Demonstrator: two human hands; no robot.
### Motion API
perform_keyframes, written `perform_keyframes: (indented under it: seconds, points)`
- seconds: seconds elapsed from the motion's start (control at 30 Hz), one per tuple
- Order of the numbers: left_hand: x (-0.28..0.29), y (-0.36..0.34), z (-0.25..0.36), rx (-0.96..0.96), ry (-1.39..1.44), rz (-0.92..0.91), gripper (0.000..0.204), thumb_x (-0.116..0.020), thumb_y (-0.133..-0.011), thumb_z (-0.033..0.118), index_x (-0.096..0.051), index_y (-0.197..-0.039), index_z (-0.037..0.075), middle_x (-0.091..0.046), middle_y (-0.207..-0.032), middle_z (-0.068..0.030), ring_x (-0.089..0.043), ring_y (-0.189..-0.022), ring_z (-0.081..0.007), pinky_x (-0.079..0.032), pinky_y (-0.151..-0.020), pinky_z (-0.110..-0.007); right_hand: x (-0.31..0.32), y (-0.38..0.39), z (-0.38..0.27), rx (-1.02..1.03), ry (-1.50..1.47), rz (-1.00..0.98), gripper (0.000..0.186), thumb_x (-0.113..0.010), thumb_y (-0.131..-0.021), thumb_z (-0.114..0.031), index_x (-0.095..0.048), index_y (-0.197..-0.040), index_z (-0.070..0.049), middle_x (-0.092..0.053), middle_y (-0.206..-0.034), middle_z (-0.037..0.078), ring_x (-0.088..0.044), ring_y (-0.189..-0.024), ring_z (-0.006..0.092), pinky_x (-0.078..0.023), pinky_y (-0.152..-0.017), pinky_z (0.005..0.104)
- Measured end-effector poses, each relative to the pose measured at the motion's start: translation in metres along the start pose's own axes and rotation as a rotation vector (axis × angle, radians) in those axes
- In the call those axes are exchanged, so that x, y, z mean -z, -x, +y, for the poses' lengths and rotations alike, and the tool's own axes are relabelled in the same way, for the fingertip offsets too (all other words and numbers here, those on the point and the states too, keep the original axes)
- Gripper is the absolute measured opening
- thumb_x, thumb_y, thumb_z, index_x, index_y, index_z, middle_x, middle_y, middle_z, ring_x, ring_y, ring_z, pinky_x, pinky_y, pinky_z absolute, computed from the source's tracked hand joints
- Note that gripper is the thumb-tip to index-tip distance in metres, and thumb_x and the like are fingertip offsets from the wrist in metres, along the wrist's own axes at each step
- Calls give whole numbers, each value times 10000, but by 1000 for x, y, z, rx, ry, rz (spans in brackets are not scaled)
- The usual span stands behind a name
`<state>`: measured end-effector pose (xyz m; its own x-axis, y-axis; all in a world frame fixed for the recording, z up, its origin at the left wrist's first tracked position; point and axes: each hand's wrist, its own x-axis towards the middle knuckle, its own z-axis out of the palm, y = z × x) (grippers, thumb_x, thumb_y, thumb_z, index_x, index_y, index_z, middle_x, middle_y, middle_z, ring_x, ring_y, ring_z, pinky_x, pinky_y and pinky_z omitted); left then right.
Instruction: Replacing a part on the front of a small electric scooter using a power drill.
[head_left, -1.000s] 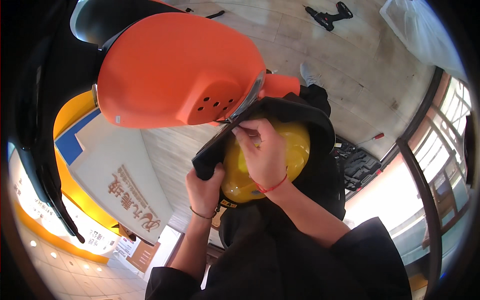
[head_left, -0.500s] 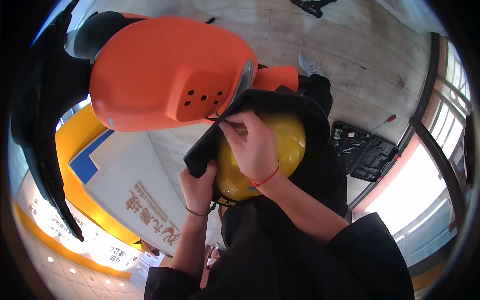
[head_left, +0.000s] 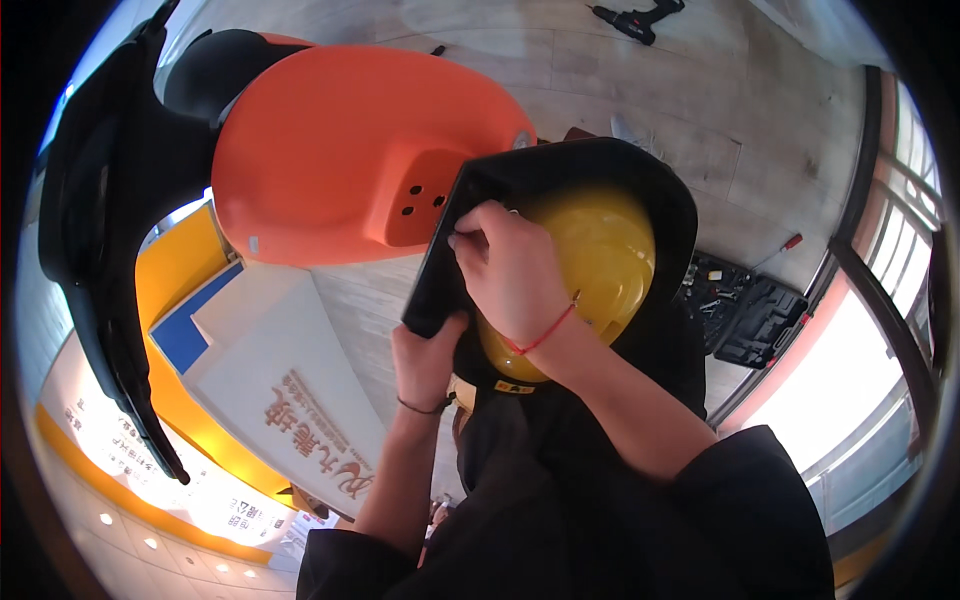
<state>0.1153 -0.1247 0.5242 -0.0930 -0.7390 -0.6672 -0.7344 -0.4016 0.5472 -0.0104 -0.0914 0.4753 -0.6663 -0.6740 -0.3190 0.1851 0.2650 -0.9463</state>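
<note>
A black curved panel (head_left: 610, 165) with a raised rim wraps around a glossy yellow dome (head_left: 600, 270), whose kind I cannot make out. My left hand (head_left: 425, 352) is closed on the panel's lower left corner, its thumb on the inner side. My right hand (head_left: 510, 270) reaches across the dome, fingers pinched against the panel's inner left face. Whatever is between those fingertips is hidden. Just beyond the panel lies a large orange rounded shell (head_left: 340, 150); its recess with several dark holes (head_left: 412, 205) is partly covered by the panel.
A long black curved part (head_left: 100, 250) adjoins the orange shell at left. Below it stands a white board (head_left: 290, 370). An open black tool case (head_left: 745, 315), a red-handled screwdriver (head_left: 790, 243) and a cordless drill (head_left: 640, 20) lie on the floor. Windows (head_left: 850, 360) line the right.
The black panel and yellow dome have shifted right and turned in view, now covering some of the shell's holes. Both hands moved with them, the right still pinched at the panel's inner face.
</note>
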Motion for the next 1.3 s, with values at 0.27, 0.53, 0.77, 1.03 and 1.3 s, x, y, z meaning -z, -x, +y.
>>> perform_keyframes:
  seconds: [0.27,0.53,0.77,1.03,1.3]
  points:
    - [1,-1,25,-38,-18,-51,225,-614,-706,44,-612,-899,-70,-621,-769,-33,-532,-692,-63,-439,-623,-224,4,-10,-11,77,32,-23,82,-591,-733,-55,-514,-746,-31,-559,-657,150,-552,-639,328,-444,-579,392]
    - [12,-17,29,21,32,-183,221,-605,-702,66,-607,-878,-67,-609,-720,-33,-520,-665,-62,-439,-596,-235,2,-28,-15,14,81,-68,80,-594,-739,-47,-525,-766,-17,-566,-674,161,-556,-650,338,-445,-583,390]
    - [22,-32,37,46,29,-242,218,-608,-692,96,-598,-827,-75,-604,-675,-55,-520,-627,-69,-443,-578,-249,-3,-36,-27,-11,188,-89,81,-591,-754,-59,-525,-767,-13,-571,-688,166,-558,-669,341,-440,-593,400]
    - [39,-47,52,29,-112,-299,259,-623,-669,156,-609,-830,-46,-610,-652,-126,-580,-603,-152,-457,-582,-291,-14,-42,-40,-108,343,-91,90,-590,-762,-56,-527,-804,-6,-568,-730,190,-559,-694,351,-445,-611,395]
    - [40,-38,56,85,-291,-249,366,-595,-658,323,-619,-903,53,-620,-767,-176,-586,-757,-350,-473,-676,-401,-9,-41,-57,-173,456,-169,106,-585,-780,-52,-541,-843,21,-592,-702,105,-568,-648,156,-433,-608,261]
